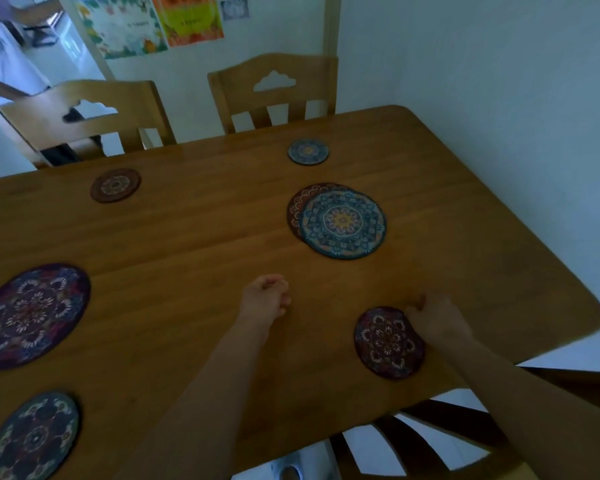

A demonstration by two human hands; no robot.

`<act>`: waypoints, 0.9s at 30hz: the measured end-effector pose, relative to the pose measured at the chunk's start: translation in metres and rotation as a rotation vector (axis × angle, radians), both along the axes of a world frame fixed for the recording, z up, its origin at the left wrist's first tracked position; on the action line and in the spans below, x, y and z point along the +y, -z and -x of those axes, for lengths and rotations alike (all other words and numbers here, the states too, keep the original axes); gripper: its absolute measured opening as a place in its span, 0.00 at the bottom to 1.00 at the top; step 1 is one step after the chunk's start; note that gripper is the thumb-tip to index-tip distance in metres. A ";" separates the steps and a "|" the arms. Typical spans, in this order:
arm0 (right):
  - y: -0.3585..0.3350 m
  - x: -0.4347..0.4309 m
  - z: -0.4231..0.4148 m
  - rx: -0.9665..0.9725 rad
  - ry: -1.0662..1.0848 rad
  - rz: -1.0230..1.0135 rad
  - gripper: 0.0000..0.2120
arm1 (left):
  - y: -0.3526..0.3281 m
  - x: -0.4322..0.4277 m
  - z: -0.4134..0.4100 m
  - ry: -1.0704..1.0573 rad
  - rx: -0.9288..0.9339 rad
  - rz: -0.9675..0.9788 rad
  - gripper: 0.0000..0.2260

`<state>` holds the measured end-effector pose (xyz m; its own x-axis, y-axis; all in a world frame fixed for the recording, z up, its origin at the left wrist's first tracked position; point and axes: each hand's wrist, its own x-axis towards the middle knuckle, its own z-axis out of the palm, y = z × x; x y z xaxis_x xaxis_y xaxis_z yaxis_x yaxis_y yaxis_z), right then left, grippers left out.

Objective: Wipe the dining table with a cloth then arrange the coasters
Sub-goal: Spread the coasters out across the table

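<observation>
Maroon coaster (385, 342) edge beneath right hand (437, 323), fingers hidden

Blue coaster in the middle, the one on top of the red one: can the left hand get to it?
Probably yes. The left hand holds nothing, and only bare table lies between it and the blue coaster. The right hand is busy gripping the dark coaster.
</observation>
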<state>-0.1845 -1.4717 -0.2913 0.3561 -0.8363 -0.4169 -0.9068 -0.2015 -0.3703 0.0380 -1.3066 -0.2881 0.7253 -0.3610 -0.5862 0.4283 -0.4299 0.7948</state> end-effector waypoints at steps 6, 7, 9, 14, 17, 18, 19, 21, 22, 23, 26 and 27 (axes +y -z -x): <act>-0.007 -0.040 -0.066 -0.287 0.262 -0.173 0.10 | -0.004 -0.051 -0.029 0.011 0.062 0.020 0.09; -0.005 -0.046 -0.077 -0.348 0.333 -0.232 0.11 | -0.004 -0.060 -0.034 0.006 0.069 0.013 0.11; -0.004 -0.058 -0.099 -0.462 0.479 -0.349 0.12 | -0.005 -0.079 -0.045 -0.010 0.082 0.006 0.15; -0.002 -0.081 -0.135 -0.648 0.669 -0.536 0.18 | -0.001 -0.113 -0.068 -0.113 0.114 0.026 0.25; -0.001 -0.090 -0.142 -0.652 0.837 -0.545 0.11 | -0.004 -0.129 -0.080 -0.198 0.211 0.078 0.16; -0.001 -0.091 -0.143 -0.626 0.874 -0.535 0.05 | -0.005 -0.132 -0.082 -0.196 0.225 0.058 0.12; 0.000 -0.093 -0.143 -0.600 0.880 -0.533 0.03 | -0.005 -0.134 -0.085 -0.192 0.234 0.039 0.10; 0.002 -0.093 -0.145 -0.572 0.854 -0.554 0.06 | -0.004 -0.139 -0.089 -0.170 0.249 0.015 0.09; 0.003 -0.091 -0.146 -0.572 0.825 -0.552 0.07 | -0.003 -0.142 -0.089 -0.149 0.250 0.011 0.11; 0.002 -0.089 -0.148 -0.556 0.775 -0.526 0.07 | -0.001 -0.144 -0.089 -0.125 0.235 0.005 0.12; -0.001 -0.083 -0.155 -0.542 0.601 -0.419 0.09 | 0.006 -0.150 -0.084 -0.069 0.083 -0.003 0.14; -0.002 -0.082 -0.158 -0.557 0.575 -0.406 0.09 | 0.009 -0.151 -0.083 -0.070 0.014 -0.007 0.13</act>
